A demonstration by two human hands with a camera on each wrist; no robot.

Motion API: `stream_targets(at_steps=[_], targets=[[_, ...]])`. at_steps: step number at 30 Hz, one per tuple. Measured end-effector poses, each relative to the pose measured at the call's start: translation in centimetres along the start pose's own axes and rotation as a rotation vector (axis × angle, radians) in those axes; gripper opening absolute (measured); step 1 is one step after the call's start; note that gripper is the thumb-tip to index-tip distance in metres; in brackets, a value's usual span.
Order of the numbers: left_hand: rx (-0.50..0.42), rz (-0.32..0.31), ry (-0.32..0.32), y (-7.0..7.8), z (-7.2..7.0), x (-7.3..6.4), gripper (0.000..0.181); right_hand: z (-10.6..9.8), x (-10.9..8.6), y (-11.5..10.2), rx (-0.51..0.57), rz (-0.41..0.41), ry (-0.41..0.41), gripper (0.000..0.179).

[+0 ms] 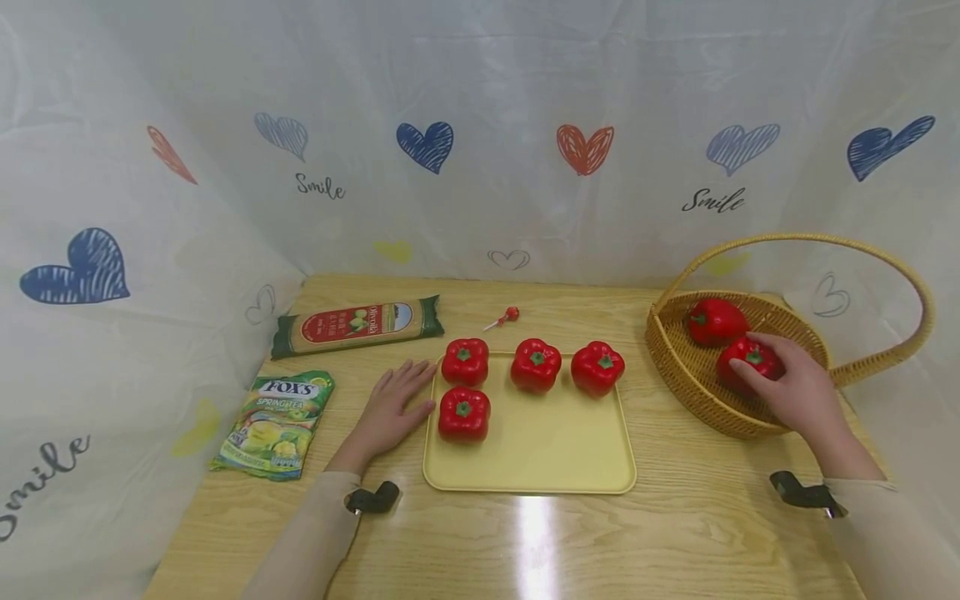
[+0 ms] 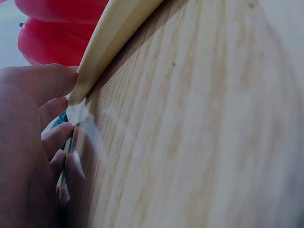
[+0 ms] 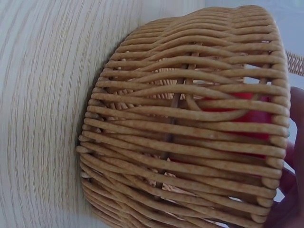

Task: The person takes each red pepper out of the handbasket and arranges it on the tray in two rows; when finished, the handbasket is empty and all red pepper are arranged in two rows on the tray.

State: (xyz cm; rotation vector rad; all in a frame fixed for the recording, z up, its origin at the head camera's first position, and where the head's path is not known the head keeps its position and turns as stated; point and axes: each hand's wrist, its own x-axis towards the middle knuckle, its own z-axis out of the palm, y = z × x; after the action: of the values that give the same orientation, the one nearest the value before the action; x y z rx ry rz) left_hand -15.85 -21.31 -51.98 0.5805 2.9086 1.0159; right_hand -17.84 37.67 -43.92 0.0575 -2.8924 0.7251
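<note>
My right hand [image 1: 798, 385] reaches into the wicker basket [image 1: 675, 367] and grips a red bell pepper [image 1: 759, 357] between thumb and fingers. Behind it in the basket lies another red bell pepper [image 1: 717, 322]. Through the weave in the right wrist view, the basket wall [image 3: 190, 123] partly hides the red pepper. My left hand [image 1: 393, 408] rests on the table with its fingers extended, the thumb touching the left rim of the yellow tray [image 1: 547, 467]. Several red bell peppers sit on that tray, two at its left side, one of them the nearer pepper [image 1: 463, 415].
A green-ended olivoilà packet [image 1: 360, 327] lies at the back left, and a green FOX'S candy bag [image 1: 277, 425] is left of my left hand. Behind the tray lies a red lollipop [image 1: 510, 315]. The basket's tall handle [image 1: 817, 238] arches over its opening. A white curtain surrounds the table.
</note>
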Motion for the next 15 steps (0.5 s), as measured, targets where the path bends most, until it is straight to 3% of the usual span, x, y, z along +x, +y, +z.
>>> stream_targets(at_steps=[15], targets=[[0.0, -0.006, -0.002, -0.1, 0.1, 0.0, 0.062, -0.3, -0.5, -1.1, 0.031, -0.024, 0.03, 0.057]])
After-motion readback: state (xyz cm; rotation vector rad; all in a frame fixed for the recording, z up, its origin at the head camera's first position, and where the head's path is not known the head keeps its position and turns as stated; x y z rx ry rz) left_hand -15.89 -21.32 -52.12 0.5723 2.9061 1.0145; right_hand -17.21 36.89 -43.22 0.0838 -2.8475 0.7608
